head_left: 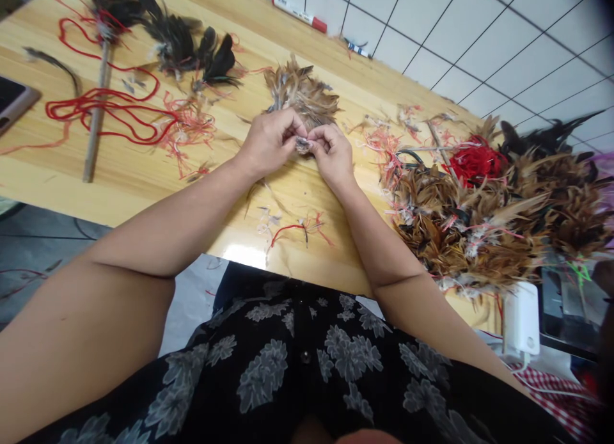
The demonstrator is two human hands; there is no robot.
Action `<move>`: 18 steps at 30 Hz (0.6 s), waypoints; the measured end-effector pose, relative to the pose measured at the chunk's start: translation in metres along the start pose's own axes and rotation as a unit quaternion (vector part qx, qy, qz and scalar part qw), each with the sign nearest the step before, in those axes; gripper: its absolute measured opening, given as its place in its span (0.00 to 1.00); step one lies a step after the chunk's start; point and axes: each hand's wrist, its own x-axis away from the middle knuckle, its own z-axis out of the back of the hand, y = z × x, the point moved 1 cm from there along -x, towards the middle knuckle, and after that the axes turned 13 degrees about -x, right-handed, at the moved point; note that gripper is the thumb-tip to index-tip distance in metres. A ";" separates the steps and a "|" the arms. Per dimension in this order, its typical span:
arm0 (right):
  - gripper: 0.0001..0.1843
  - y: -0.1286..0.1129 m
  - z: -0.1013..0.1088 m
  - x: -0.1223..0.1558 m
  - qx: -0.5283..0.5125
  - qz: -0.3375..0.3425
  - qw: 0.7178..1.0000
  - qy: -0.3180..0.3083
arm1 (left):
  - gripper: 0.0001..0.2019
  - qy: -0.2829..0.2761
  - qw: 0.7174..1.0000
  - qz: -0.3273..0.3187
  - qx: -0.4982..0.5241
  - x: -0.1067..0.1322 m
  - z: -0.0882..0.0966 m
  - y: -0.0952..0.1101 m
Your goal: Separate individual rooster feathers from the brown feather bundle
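Note:
Both hands meet over the wooden table [225,220], pinching the near end of a bunch of brown feathers [302,89]. My left hand [271,140] closes thumb and forefinger on the bundle's whitish quill ends. From the other side my right hand [333,153] pinches at the same spot, its fingertips almost touching the left ones. The feather tips fan out beyond the hands, toward the wall. What exactly lies between the fingertips is too small to make out fully.
Left stands a stick with dark feathers [96,111], beside red cord [119,114], black feathers [182,44] and a phone [16,102]. At right lies a large pile of brown feathers [470,220] with red string [477,159]. Markers [300,13] lie by the tiled wall.

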 end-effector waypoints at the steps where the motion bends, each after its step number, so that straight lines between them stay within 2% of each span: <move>1: 0.05 -0.003 0.001 0.000 0.001 0.000 1.000 -0.002 | 0.08 -0.006 1.000 0.008 0.011 0.000 0.001 0.002; 6: 0.09 -0.018 0.004 0.002 -0.006 -0.011 1.000 -0.017 | 0.08 -0.015 0.998 0.029 0.048 0.000 0.005 0.009; 9: 0.10 -0.019 0.005 0.001 -0.016 -0.018 0.999 -0.024 | 0.09 -0.020 0.992 0.077 0.094 0.001 0.006 0.011; 15: 0.11 -0.003 0.005 -0.003 -0.048 -0.039 0.998 -0.031 | 0.11 -0.027 0.975 0.151 0.163 0.006 0.008 0.016; 18: 0.11 0.007 0.009 -0.005 -0.049 -0.042 0.998 -0.026 | 0.13 -0.024 0.973 0.152 0.171 0.005 0.006 0.014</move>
